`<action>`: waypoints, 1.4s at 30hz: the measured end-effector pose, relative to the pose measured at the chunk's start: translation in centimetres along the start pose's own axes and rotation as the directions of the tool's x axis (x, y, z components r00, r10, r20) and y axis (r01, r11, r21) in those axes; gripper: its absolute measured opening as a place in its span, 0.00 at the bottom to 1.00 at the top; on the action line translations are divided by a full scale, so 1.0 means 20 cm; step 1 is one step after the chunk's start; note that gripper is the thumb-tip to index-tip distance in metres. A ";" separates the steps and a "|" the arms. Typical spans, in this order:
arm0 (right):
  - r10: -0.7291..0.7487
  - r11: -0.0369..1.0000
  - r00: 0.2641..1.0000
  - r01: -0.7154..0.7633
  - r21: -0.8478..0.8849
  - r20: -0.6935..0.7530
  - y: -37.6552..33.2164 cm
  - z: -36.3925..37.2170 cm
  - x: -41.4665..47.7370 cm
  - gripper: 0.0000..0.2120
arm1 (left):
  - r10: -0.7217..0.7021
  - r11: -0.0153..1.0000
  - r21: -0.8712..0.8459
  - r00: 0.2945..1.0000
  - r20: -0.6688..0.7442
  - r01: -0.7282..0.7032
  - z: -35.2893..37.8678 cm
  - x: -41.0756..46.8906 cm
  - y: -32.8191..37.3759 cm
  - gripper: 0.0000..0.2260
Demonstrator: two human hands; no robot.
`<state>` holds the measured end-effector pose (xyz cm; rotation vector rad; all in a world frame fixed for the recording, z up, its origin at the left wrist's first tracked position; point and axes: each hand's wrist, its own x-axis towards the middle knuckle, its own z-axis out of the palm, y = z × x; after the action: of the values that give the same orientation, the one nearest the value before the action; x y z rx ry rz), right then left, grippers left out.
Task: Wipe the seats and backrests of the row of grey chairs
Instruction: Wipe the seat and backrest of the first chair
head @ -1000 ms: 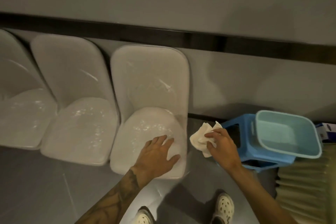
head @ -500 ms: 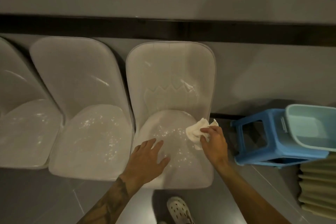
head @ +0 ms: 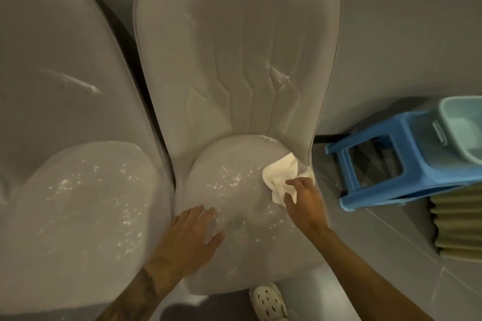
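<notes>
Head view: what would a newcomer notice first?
The white cloth stands out, gripped by the right hand on the right side of the grey chair's speckled seat. The left hand rests flat on the seat's front. A blue stool bearing a pale basin stands to its right.

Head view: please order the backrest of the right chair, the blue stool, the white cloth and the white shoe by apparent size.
1. backrest
2. blue stool
3. white cloth and white shoe look alike; the shoe is cut off by the frame, so I do not rank them.
</notes>
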<state>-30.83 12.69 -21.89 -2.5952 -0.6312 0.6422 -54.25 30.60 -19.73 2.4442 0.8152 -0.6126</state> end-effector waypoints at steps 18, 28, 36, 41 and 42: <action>-0.502 0.813 0.865 0.473 -0.340 0.003 0.38 0.29 0.42 0.24 | 0.285 0.952 0.240 0.840 -0.463 -0.191 0.28 0.64 -0.41 0.26; -0.421 0.904 0.883 0.389 -0.176 -0.210 0.26 0.42 0.47 0.20 | 0.381 0.925 0.271 0.675 -0.632 -0.268 0.40 0.73 -0.49 0.19; -0.405 0.911 0.888 0.372 -0.178 -0.219 0.33 0.42 0.47 0.22 | 0.418 0.906 0.285 0.553 -0.721 -0.313 0.45 0.75 -0.53 0.16; -0.439 0.893 0.874 0.398 -0.209 -0.210 0.20 0.58 0.37 0.23 | 0.414 0.908 0.281 0.555 -0.721 -0.312 0.45 0.74 -0.52 0.15; -0.460 0.879 0.871 0.421 -0.224 -0.170 0.20 0.60 0.35 0.24 | 0.409 0.910 0.274 0.563 -0.719 -0.311 0.44 0.74 -0.52 0.16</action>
<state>-30.28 16.13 -35.93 -2.4931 -1.2079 0.1520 -52.55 39.15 -37.95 2.8620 0.5086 0.6305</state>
